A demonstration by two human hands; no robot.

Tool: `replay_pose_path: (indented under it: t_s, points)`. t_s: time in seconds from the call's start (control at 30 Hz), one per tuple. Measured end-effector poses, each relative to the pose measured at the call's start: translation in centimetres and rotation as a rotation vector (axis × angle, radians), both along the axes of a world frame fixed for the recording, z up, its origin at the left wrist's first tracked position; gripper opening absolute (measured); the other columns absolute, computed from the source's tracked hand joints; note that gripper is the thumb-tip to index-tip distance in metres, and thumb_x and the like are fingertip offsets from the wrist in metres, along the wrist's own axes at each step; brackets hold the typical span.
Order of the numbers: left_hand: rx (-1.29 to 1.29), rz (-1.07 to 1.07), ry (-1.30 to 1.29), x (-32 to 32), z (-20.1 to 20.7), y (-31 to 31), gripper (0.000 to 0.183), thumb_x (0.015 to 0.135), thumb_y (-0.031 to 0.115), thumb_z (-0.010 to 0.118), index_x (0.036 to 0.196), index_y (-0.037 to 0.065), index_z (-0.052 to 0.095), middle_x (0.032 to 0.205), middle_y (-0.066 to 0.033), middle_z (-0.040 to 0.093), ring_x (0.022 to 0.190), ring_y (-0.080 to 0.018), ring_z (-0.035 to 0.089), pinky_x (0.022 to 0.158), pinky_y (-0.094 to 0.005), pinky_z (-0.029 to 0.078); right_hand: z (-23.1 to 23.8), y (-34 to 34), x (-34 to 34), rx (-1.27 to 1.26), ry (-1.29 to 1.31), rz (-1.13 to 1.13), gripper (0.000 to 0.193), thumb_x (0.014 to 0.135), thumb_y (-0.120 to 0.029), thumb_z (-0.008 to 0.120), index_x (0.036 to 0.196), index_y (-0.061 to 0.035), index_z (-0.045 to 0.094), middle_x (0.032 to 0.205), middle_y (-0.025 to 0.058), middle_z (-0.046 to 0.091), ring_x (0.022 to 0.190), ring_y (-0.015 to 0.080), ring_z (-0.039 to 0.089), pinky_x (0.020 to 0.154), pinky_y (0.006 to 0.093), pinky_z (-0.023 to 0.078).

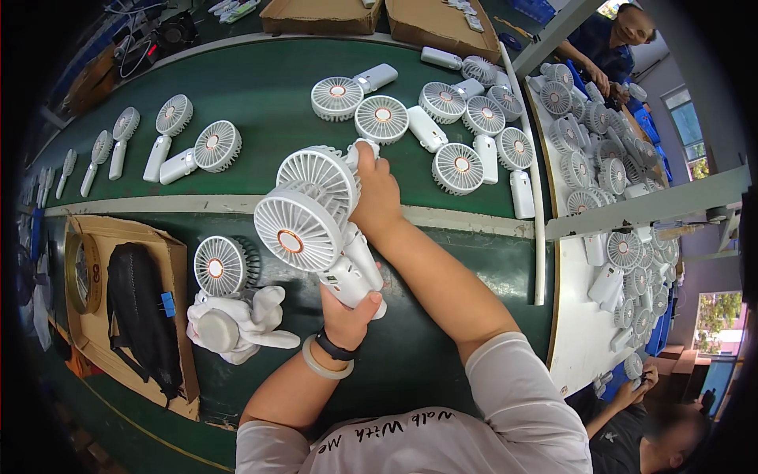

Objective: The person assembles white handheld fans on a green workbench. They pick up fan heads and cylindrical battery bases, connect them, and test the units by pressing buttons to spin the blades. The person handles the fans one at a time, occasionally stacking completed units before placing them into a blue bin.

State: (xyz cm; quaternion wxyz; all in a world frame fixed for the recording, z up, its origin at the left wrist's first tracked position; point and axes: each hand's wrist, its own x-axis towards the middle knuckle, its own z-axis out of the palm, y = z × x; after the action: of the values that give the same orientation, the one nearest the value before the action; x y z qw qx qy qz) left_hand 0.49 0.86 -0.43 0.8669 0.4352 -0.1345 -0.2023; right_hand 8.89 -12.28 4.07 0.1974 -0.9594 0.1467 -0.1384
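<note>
My left hand (349, 317) is closed round the white handles of two handheld fans, held together above the near green surface. The front fan (298, 229) shows a round grille with a copper-ringed centre; it partly covers the rear fan (320, 170). My right hand (377, 189) is closed beside the rear fan's head, fingers at its far edge. A small white piece shows at those fingertips, too hidden to name. To the left, another white fan (219, 266) stands near a crumpled white cloth (264, 312) with a round pale lid-like disc (217, 330) on it.
Several fans lie along the green belt (268, 118), bordered by a pale rail (458, 223). At left, a cardboard box (170, 253) holds a black bag (142, 316) and a tape roll. Right, past a white pipe (539, 261), fans crowd a white table (580, 340); two other people handle items there.
</note>
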Motion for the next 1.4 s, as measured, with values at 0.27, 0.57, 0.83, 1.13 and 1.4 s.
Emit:
replay_pose_path:
  t_s: [0.27,0.57,0.83,1.13,1.4]
  points:
    - [0.039,-0.015,-0.04,0.1,0.0,0.1,0.069,0.071,0.007,0.07,0.126,0.002,0.029,0.116,-0.015,0.049,0.101,-0.0219,0.055,0.082,-0.034,0.048,0.3,-6.6,-6.7,1.676,-0.622,0.045,0.051,0.081,-0.013,0.056,0.127,-0.0035,0.038,0.124,0.017,0.047,0.101,0.0309,0.054,0.086,0.0383,0.046]
    - [-0.014,-0.289,0.155,0.6,0.6,-0.1,0.076,0.066,0.026,0.074,0.126,0.004,0.034,0.11,-0.0143,0.05,0.094,-0.0256,0.058,0.067,-0.0363,0.054,-2.1,-7.0,-14.1,2.077,-0.439,0.428,0.05,0.076,-0.019,0.058,0.119,-0.0005,0.042,0.106,0.0166,0.054,0.073,0.0233,0.052,0.062,0.0339,0.043]
    - [-0.052,-0.353,0.188,0.7,1.1,-0.3,0.083,0.063,0.029,0.073,0.13,0.005,0.029,0.109,-0.0146,0.049,0.091,-0.0245,0.058,0.065,-0.0355,0.053,-2.8,-7.0,-14.0,2.03,-0.404,0.43,0.05,0.09,-0.043,0.046,0.118,-0.0014,0.043,0.101,0.0152,0.055,0.069,0.0207,0.053,0.058,0.0309,0.043]
    - [-0.085,-0.4,0.25,0.9,1.5,-0.3,0.079,0.062,0.029,0.072,0.126,0.004,0.032,0.108,-0.0137,0.048,0.092,-0.0238,0.057,0.065,-0.0352,0.052,-2.9,-6.8,-13.8,1.921,-0.404,0.311,0.046,0.092,-0.039,0.044,0.122,-0.0042,0.041,0.103,0.0108,0.055,0.081,0.0193,0.056,0.066,0.0341,0.05]
    - [-0.081,-0.418,0.275,0.9,1.3,-0.1,0.08,0.063,0.025,0.071,0.129,0.005,0.03,0.11,-0.0144,0.048,0.094,-0.0245,0.056,0.067,-0.0363,0.052,-2.4,-6.2,-13.8,1.699,-0.341,0.073,0.047,0.084,-0.015,0.061,0.124,-0.002,0.039,0.106,0.0123,0.056,0.094,0.0202,0.059,0.081,0.0375,0.052]
